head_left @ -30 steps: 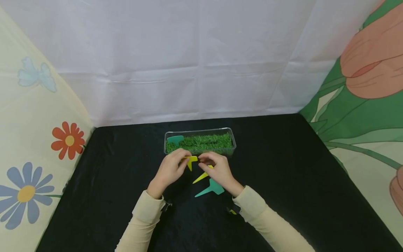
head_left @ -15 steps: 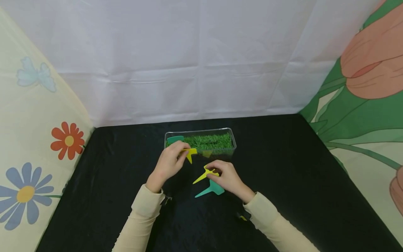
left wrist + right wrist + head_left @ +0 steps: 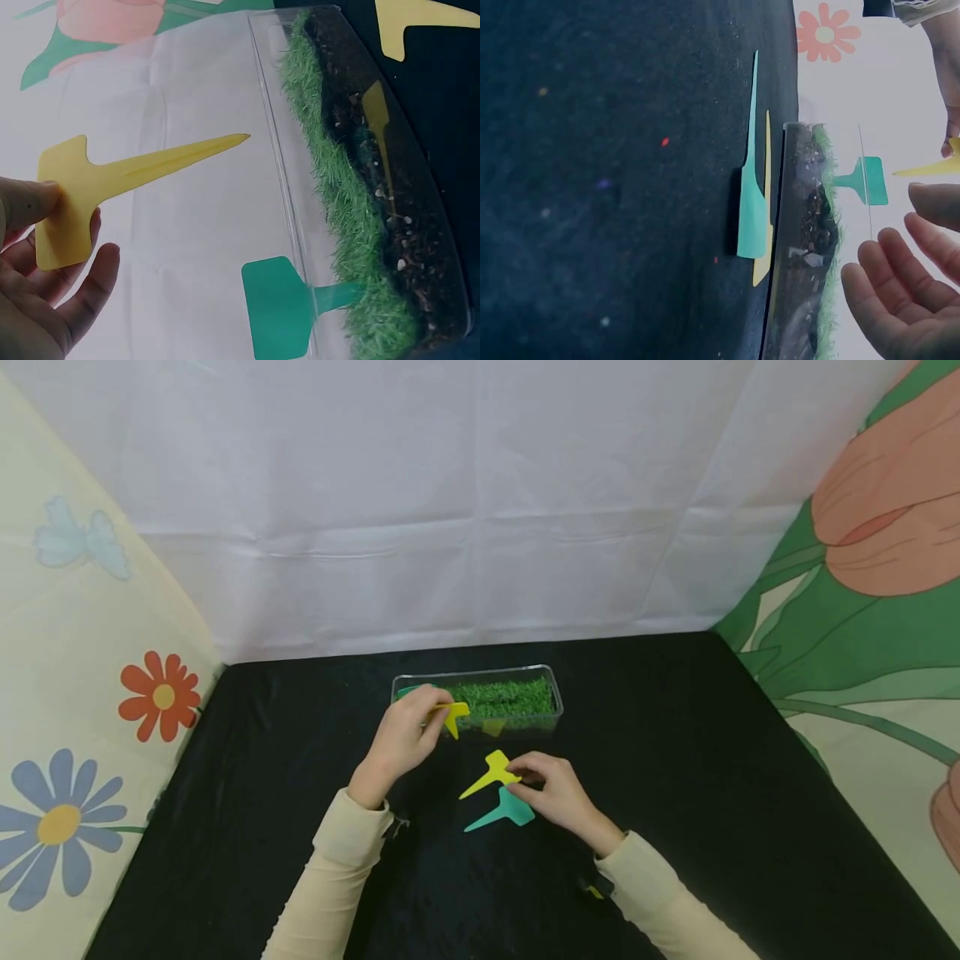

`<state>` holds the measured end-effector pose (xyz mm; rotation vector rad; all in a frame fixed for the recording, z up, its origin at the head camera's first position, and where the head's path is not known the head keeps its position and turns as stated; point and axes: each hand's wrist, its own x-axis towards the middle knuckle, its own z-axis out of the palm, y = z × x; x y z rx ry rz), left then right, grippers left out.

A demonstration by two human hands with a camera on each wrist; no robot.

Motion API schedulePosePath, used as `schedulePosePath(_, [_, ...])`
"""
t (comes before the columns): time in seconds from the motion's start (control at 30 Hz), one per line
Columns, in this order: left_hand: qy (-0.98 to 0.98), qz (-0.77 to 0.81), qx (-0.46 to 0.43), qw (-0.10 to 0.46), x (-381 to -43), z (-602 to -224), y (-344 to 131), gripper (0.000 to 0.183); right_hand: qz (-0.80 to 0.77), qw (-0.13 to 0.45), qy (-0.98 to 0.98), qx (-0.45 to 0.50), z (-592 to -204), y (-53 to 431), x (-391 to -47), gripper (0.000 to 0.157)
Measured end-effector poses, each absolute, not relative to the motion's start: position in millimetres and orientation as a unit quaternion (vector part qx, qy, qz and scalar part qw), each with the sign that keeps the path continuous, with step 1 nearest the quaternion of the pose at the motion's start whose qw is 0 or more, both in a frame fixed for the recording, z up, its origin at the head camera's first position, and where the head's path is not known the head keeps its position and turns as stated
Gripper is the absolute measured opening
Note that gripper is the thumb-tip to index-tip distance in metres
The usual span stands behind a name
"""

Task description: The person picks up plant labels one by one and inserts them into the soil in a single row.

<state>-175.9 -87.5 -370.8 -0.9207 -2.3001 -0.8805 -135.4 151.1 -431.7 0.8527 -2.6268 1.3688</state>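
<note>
Pinching with my left hand (image 3: 401,731) a yellow marker (image 3: 459,710), near the planter (image 3: 536,725).
Gripped by its head (image 3: 69,206), presumably sparing the spike (image 3: 172,166); a second yellow marker (image 3: 495,767) and a green marker (image 3: 516,808) lie on the desk (image 3: 660,743), my right hand (image 3: 557,787) loosely spread above.

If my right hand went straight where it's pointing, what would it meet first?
Your right hand would probably meet the lying yellow tag just ahead, but the hand's height is unclear; it might pass over.
</note>
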Motion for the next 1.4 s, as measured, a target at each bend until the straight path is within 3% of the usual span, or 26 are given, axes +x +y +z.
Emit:
schedulePosePath(0.5, [-0.85,-0.309,-0.34,0.259,-193,-363,-86,0.008,0.44,0.03,-0.863,0.245,-437,161,-133,0.02])
schedulePosePath(1.4, [-0.893,-0.261,-0.303,0.208,-224,-371,-82,0.007,0.448,0.035,-0.865,0.224,-446,168,-125,0.017])
